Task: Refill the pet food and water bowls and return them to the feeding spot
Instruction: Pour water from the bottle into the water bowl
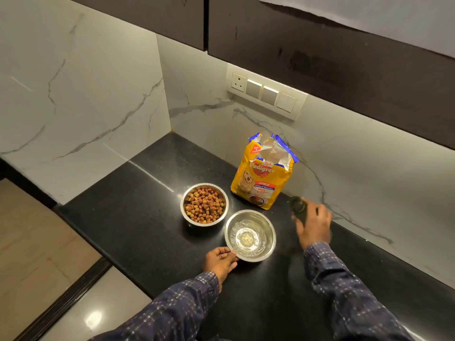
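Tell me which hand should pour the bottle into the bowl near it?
Probably the right hand: its fingers grip the dark bottle beside the near bowl. The left hand holds that bowl's rim, steadying it.

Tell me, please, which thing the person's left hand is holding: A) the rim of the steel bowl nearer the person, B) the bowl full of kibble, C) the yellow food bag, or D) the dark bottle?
A: the left hand grips the rim of the near bowl, while the right hand holds the dark bottle; the kibble bowl and the food bag stand apart from both hands.
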{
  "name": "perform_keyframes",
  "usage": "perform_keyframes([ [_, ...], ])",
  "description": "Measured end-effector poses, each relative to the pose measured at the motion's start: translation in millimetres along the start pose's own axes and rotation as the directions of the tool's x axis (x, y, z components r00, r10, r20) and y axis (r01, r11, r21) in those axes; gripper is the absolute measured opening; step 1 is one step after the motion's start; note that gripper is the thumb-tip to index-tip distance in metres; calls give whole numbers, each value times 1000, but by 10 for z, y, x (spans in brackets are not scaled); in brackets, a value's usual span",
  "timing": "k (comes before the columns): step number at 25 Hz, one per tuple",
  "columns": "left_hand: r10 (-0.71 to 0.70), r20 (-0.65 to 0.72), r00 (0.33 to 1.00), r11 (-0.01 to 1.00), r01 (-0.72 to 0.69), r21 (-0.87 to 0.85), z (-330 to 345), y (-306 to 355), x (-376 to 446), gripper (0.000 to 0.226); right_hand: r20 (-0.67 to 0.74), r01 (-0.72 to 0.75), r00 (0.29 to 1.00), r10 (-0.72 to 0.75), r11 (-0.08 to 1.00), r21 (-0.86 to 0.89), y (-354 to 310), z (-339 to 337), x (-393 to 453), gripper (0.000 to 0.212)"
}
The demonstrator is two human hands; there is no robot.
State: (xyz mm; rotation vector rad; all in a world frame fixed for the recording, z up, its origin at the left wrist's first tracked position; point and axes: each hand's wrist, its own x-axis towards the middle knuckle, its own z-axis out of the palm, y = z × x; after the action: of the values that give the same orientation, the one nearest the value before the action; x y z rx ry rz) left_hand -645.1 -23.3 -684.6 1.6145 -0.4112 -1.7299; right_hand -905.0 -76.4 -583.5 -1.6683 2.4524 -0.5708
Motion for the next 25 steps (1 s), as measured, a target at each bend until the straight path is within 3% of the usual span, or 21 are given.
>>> perform_keyframes([
  [2, 2, 5, 1000, 1000, -3, 17, 9, 18, -1, 19, -57, -128, 988, 141, 972, 199, 122, -51, 70, 66],
  [6, 1, 9, 1000, 998, -1, 68, 47, 6, -67, 22, -84, -278, 935, 344, 860, 427, 185, -134, 151, 63],
  [13, -44, 61, 997, 992, 37, 119, 207, -123, -204, 24, -46, -293, 934, 353, 836, 464, 223, -54, 216, 65],
  [18, -87, 138, 987, 978, 59, 199, 199, -153, -254, 31, 58, -377, 918, 392, 820, 431, 321, -19, 174, 92],
  [20, -74, 156, 985, 956, 26, 291, 64, -94, -185, 38, 29, -413, 890, 456, 776, 476, 340, 6, -26, 92],
  [22, 21, 43, 999, 959, -32, 283, -148, 45, -68, 40, 5, -427, 863, 505, 725, 540, 337, 106, -351, 63],
  [24, 98, -182, 978, 987, -72, 142, -407, 260, 67, 42, 184, -513, 852, 490, 712, 481, 301, 302, -668, 34],
  [25, 116, -287, 951, 990, -89, 107, -544, 374, 149, 41, 317, -552, 833, 453, 722, 418, 259, 405, -807, 30],
])
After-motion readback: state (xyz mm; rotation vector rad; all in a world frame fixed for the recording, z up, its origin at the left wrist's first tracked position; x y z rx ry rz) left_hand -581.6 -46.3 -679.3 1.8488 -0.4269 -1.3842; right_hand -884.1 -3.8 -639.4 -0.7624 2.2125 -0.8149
